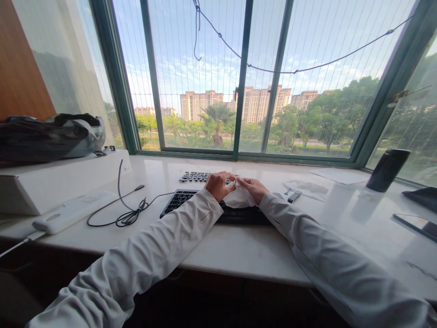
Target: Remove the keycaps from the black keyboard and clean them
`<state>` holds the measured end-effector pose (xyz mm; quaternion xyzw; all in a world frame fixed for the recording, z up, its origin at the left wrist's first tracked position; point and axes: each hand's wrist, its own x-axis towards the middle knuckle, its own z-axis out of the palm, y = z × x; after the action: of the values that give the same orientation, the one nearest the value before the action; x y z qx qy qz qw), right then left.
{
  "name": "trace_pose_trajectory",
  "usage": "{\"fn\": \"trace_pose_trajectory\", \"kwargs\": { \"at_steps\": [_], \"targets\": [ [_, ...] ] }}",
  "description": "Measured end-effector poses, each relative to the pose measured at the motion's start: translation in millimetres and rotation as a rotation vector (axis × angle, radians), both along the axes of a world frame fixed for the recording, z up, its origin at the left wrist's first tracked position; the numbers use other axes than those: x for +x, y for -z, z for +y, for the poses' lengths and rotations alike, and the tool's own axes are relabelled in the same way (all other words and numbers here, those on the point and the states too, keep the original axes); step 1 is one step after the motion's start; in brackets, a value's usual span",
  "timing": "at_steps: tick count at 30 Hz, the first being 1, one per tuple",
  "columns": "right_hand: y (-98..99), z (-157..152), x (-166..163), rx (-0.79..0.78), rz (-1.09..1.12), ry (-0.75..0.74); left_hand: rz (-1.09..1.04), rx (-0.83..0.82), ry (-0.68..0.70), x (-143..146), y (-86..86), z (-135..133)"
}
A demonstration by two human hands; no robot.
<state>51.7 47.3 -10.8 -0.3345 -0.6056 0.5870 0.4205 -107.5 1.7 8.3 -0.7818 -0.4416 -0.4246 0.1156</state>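
Sleeved forearms converge from the near edge. Left hand and right hand both pinch a white tissue between them, held just above the black keyboard; each hand equally close to it.

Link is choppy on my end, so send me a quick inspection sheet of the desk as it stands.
Surface: white sill desk, faint smudges.
Job's things: white tissue held over a black keyboard; a second keyboard behind it.
Clutter: dark cylinder cup, small pen-like item, papers, phone, black bag.
Grippers: left hand and right hand both pinch the tissue.
Cables: black cable coiled left of the keyboard; white power strip.
Surroundings: large window, trees and towers outside.
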Motion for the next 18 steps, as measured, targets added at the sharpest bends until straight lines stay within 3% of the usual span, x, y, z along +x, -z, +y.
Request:
{"fn": "trace_pose_trajectory", "kwargs": {
  "at_steps": [4,14,18],
  "targets": [
    [-6.0,-6.6,3.7,-0.033,0.011,-0.047,0.046,0.03,0.033,-1.6,1.6,-0.4],
    [-10.2,-0.2,8.8,0.072,-0.024,0.131,0.009,0.003,-0.056,0.9,-2.0,-9.9],
    [-7.7,5.3,7.3,0.011,0.008,0.163,0.004,0.021,-0.094,2.5,-3.6,-14.1]
  ]
}}
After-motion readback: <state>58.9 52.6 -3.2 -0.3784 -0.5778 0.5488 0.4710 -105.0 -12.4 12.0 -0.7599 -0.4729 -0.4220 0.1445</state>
